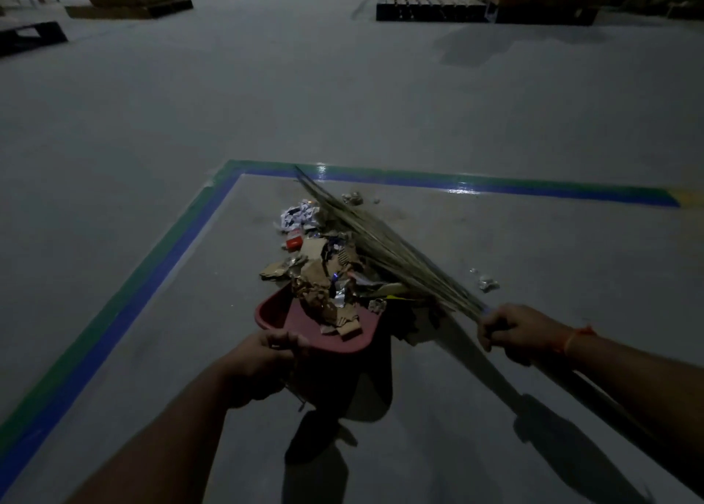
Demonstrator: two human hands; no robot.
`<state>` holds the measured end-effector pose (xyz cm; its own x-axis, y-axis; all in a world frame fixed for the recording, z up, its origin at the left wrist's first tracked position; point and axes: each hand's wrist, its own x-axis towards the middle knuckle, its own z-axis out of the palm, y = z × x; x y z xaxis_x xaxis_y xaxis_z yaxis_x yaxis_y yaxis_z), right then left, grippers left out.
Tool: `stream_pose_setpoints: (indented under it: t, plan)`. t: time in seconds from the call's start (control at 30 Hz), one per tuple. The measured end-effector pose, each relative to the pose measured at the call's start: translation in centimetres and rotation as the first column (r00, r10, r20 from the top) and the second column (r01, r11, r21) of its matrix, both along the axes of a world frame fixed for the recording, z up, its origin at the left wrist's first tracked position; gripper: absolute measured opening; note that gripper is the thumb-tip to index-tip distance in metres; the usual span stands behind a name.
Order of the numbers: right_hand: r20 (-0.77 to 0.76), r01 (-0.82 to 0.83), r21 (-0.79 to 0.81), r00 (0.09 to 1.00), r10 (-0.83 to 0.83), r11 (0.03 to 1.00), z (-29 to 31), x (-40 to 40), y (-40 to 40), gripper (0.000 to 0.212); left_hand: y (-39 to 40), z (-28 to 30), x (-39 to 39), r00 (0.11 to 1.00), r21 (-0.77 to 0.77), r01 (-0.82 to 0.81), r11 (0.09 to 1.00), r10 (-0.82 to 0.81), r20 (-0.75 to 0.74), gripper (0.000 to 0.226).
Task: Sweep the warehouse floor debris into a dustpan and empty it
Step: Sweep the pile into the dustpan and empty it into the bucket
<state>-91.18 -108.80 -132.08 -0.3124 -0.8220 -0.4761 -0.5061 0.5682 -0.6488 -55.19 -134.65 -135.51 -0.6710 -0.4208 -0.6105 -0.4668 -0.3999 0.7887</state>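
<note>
A red dustpan (pixel 274 313) sits low over the grey floor, its mouth facing away from me. My left hand (pixel 263 355) grips its near rim. Torn cardboard, foil and crumpled paper form a debris pile (pixel 324 271) that lies partly inside the pan and partly on the floor beyond it. A grass broom (pixel 381 248) lies slanted over the right side of the pile, bristle tips pointing far left. My right hand (pixel 510 330) grips the broom where the bristles meet the handle.
A small foil scrap (pixel 487 282) lies apart on the floor to the right. Green and blue floor tape (pixel 160 260) marks a corner around the pile. Pallets with cardboard boxes (pixel 430 6) stand far back on both sides.
</note>
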Motion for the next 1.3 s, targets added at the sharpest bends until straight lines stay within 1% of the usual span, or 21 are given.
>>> stream_pose_setpoints:
  t: [0.17,0.3,0.4,0.53,0.67,0.87,1.03,1.13,1.23,1.3]
  plan:
    - [-0.038,-0.045,0.008,0.998,0.045,0.999,0.1,-1.0,-5.6,0.029,-1.4,0.1,2.5,1.0,-0.005,-0.013,1.0,0.013,0.016,0.028]
    - [-0.039,-0.109,0.107,0.993,0.113,0.988,-0.6,-0.7,-8.6,0.034,-2.4,0.2,3.0,0.999,-0.033,-0.012,0.999,0.013,0.042,0.029]
    - [-0.004,-0.139,0.139,0.99,0.141,0.981,-1.3,-0.1,-8.5,0.032,-2.9,0.1,2.6,0.997,-0.058,-0.026,0.998,0.03,0.066,0.028]
    - [0.042,-0.21,0.154,0.978,0.206,0.966,-1.9,0.3,-6.4,0.031,-3.4,-0.1,1.6,0.996,-0.079,-0.01,0.997,0.016,0.084,0.031]
    - [0.057,-0.307,0.151,0.952,0.302,0.94,-1.8,0.3,-4.7,0.027,-3.0,0.1,0.3,0.998,-0.092,-0.001,0.996,0.006,0.061,0.032]
    - [0.102,-0.262,0.062,0.962,0.255,0.963,-0.3,0.2,-3.9,0.022,-1.9,0.3,-0.2,1.0,-0.102,-0.006,0.995,0.009,0.024,0.032]
    - [0.12,-0.211,0.001,0.971,0.209,0.978,0.0,0.4,-4.2,0.024,-1.3,0.6,0.0,1.0,-0.099,-0.021,0.995,0.023,0.018,0.03]
    - [0.099,-0.216,0.013,0.972,0.213,0.976,-0.5,0.7,-4.6,0.025,-1.3,0.6,0.3,1.0,-0.095,-0.026,0.995,0.027,0.007,0.032]
    - [0.067,-0.249,0.061,0.967,0.245,0.967,-0.9,1.3,-5.0,0.027,-1.0,0.7,0.4,0.999,-0.09,-0.029,0.996,0.027,-0.022,0.032]
    - [0.072,-0.253,0.074,0.966,0.248,0.965,-0.8,1.8,-4.9,0.03,-1.0,0.6,0.5,0.999,-0.103,-0.03,0.994,0.027,-0.022,0.031]
